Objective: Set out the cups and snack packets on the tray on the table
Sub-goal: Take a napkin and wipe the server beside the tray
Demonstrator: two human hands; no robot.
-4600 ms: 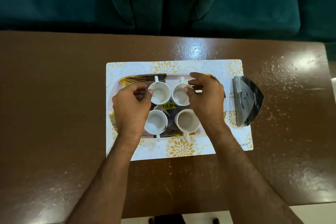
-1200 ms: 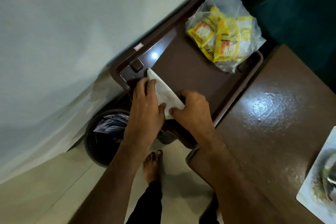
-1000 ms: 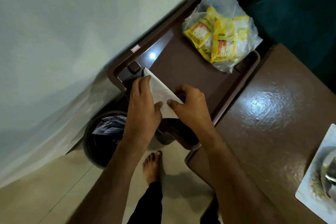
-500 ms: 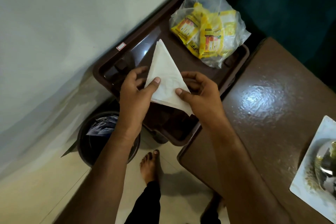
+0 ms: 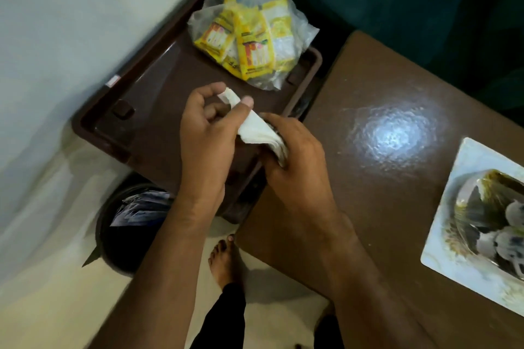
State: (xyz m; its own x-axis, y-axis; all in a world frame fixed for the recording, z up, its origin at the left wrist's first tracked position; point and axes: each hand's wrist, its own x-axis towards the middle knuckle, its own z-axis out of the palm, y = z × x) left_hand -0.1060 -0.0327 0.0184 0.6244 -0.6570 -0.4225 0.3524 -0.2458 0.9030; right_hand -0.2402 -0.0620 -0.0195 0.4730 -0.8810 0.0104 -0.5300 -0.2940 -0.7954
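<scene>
A: Nearest the camera, what stands on the floor?

B: A bare foot (image 5: pixel 222 259), and just left of it a dark round bin (image 5: pixel 124 224) with crumpled paper or plastic inside; I cannot tell which.

A: And above that?

B: Both hands hold one white tissue (image 5: pixel 255 129) over the near end of the brown tray (image 5: pixel 141 110). The left hand (image 5: pixel 207 133) pinches its upper end between thumb and forefinger, the other fingers curled loosely. The right hand (image 5: pixel 295 156) has its fingers curled round the lower end, which is bunched up there.

A: What lies in the tray?

B: At its far end, a clear plastic bag (image 5: pixel 255 45) with yellow snack packets (image 5: pixel 253 48) inside. The rest of the tray floor is bare and glossy.

A: Where are the cups?

B: At the right edge, blurred, on a patterned tray (image 5: pixel 465 269) on the brown table (image 5: pixel 382 127), well apart from the packets.

A: What differs from half a second ago?

B: Then the tissue was a flat folded triangle held up by both hands; now it is crumpled and drawn out between them. Some seconds earlier both hands were on the cups at the table.
</scene>
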